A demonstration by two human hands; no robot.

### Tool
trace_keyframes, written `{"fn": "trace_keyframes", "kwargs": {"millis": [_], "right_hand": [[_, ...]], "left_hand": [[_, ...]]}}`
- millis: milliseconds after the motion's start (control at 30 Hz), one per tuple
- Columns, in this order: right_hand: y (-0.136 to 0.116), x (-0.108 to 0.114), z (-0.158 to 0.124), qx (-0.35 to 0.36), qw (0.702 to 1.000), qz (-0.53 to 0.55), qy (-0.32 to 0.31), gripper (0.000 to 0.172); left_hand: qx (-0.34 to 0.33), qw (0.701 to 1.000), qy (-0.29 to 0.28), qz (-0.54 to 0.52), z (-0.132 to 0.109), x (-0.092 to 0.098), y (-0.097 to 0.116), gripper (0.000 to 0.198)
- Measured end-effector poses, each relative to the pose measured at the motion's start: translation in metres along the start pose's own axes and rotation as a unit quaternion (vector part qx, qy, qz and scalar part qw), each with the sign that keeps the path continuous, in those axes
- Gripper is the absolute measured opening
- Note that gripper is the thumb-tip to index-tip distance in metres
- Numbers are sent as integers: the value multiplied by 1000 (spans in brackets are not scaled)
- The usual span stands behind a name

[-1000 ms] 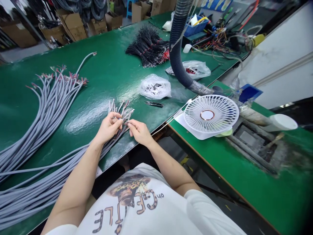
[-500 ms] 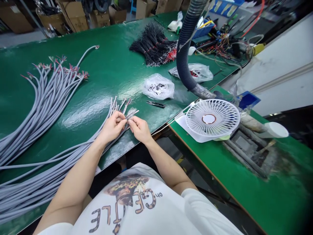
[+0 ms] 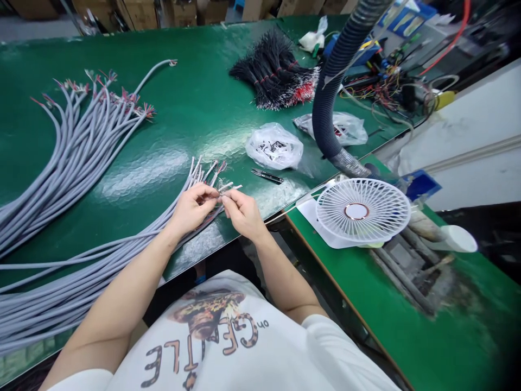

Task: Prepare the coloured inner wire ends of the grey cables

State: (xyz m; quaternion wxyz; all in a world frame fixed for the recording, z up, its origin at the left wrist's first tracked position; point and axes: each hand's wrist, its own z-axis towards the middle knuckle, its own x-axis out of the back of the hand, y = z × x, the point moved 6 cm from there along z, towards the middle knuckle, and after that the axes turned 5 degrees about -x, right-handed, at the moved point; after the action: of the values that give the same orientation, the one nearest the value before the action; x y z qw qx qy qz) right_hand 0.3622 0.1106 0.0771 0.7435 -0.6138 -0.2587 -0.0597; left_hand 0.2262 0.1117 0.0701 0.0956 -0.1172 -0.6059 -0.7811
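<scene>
Frayed, pale wire ends (image 3: pixel 225 186) of round grey-jacketed cables (image 3: pixel 87 293), lying on the glossy green table (image 3: pixel 195 119), are narrowly pinched by left hand (image 3: pixel 193 208) and right hand (image 3: pixel 245 215). Jackets seem springy; thin strands, probably easily bent, are best gripped near the jacket.

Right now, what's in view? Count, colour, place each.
Long worktable: one, green, centre.
Sheathed cable bundles: two, grey, table's left and near edge.
Thin wire pile: one, black with red, far side.
Thin plastic bags: three, whitish, centre to far right.
Slim metal snips: one, dark, beside nearest bag.
Ribbed flexible hose: one, dark grey, upper right.
Round slatted fan: one, white, right bench.
Tangled wires: uncountable, multicoloured, upper right.
Plastic containers: several, blue, right side.
Cardboard boxes: several, brown, beyond table.
Left hand: one, bare, pinching fine strands at near bundle's ends.
Right hand: one, bare, likewise pinching.
</scene>
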Motion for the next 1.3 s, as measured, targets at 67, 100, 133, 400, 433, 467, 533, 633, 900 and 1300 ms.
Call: {"fn": "trace_keyframes", "kwargs": {"millis": [67, 100, 133, 400, 433, 467, 533, 633, 900, 1300], "right_hand": [[-5, 3, -1, 3, 999, -47, -5, 24], [-8, 4, -2, 4, 997, -72, -7, 23], [-10, 4, -3, 5, 995, -97, -8, 22], [-14, 11, -15, 3, 990, -139, -27, 25], [-13, 13, -16, -2, 992, -127, -23, 27], [-12, 14, -18, -6, 994, -109, -18, 30], [-9, 15, -19, -11, 997, -72, -14, 35], [-6, 11, -18, -12, 999, -39, -23, 38], [1, 5, -12, -21, 1000, -11, -15, 37], [3, 2, -9, -25, 1000, 14, 1, 37]], "left_hand": [[12, 999, 4, -38, 0, 0, -1, 11], [22, 998, 2, -52, 0, 0, -2, 13], [29, 998, 1, -61, -1, 0, -3, 16], [104, 985, 28, -133, -1, 1, -14, 21], [113, 983, 25, -145, -2, 1, -15, 21], [118, 981, 21, -153, -2, 1, -15, 21], [122, 980, 12, -159, -2, 0, -15, 20], [117, 980, 12, -161, -2, 0, -14, 19], [99, 988, 13, -117, -2, 0, -9, 19], [64, 996, 5, -57, -1, 1, -10, 15]]}}
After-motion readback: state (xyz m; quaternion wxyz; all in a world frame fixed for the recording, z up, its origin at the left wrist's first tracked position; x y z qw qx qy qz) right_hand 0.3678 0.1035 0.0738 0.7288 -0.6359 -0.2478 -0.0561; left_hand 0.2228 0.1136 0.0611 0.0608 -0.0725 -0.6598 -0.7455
